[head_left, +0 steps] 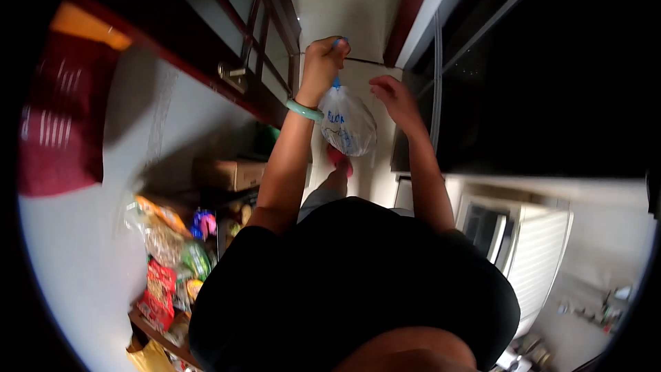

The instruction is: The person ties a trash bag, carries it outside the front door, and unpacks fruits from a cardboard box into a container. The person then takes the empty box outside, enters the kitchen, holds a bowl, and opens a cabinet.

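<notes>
My left hand (326,58) is closed around the gathered blue top of a plastic bag (349,124). The bag is whitish and translucent, with blue print, and hangs full and rounded below the fist. What it contains cannot be made out. A pale green bangle (304,109) circles my left wrist. To the right of the bag, my right hand (394,96) is held in the air, fingers partly bent and apart, touching nothing. Beneath the bag, a pink shoe (337,157) shows on my foot.
On the left stands a dark red framed glass door (258,34) with a metal handle (233,76). Below it are a cardboard box (227,173) and a shelf with several food packets (162,289). A large dark glossy surface (537,83) borders the right side. Pale floor (337,0) runs through the doorway ahead.
</notes>
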Motion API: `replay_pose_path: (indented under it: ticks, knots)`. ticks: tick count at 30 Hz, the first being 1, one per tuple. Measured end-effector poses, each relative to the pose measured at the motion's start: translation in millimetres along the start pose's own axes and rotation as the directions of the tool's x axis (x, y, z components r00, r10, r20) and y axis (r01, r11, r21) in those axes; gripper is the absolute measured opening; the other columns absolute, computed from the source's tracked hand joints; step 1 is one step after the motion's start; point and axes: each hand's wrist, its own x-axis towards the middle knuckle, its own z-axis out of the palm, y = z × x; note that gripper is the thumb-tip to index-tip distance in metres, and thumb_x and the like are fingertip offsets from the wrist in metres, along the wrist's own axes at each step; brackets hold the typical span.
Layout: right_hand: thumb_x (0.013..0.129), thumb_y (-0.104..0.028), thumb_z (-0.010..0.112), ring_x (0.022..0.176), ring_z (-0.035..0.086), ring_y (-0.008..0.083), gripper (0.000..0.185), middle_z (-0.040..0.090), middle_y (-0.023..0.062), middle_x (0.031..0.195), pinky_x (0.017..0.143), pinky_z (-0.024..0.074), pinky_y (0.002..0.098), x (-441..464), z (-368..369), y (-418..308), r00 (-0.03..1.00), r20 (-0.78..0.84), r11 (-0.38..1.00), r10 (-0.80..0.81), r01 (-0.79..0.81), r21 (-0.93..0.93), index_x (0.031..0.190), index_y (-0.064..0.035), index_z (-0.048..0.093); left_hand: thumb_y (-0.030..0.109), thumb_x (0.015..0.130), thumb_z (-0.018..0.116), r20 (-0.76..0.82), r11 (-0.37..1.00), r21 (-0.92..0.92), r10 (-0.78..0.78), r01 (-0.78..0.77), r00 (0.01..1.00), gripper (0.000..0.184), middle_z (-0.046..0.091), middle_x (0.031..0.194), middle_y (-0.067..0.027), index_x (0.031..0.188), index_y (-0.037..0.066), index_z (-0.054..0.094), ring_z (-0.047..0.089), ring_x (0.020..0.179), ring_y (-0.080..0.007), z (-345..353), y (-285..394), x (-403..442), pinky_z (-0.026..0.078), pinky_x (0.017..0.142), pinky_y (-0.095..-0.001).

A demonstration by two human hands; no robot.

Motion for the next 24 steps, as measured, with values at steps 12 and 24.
replay_pose_path:
  ticks: [12,24]
  knots:
    - [0.088,-0.009,0.043,0.067,0.052,0.0193,0.015,0.053,0.006,0.07,0.065,0.0424,0.0323,438,11,52,0.966,0.103,0.967,-0.239,0.227,0.113,0.081,0.0028,0.05,0.013,0.084,0.049,0.162,1.0,-0.015,0.011,-0.009,0.987,0.023,0.047,0.05,-0.0105,0.067,-0.001,0.054,0.044,0.047,-0.0149,19,-82,391,0.037,0.047,-0.0287]
    - [0.086,-0.01,0.046,0.043,0.032,0.0068,0.015,0.04,-0.0032,0.055,0.042,0.026,0.022,823,-78,150,0.885,0.057,0.735,0.461,-0.417,0.534,0.071,-0.0093,0.049,0.016,0.085,0.056,0.02,0.918,0.397,0.018,-0.024,1.0,0.019,0.064,0.078,-0.009,0.092,0.0,0.064,0.059,0.067,-0.0108,-82,-124,658,0.046,0.057,-0.0234]
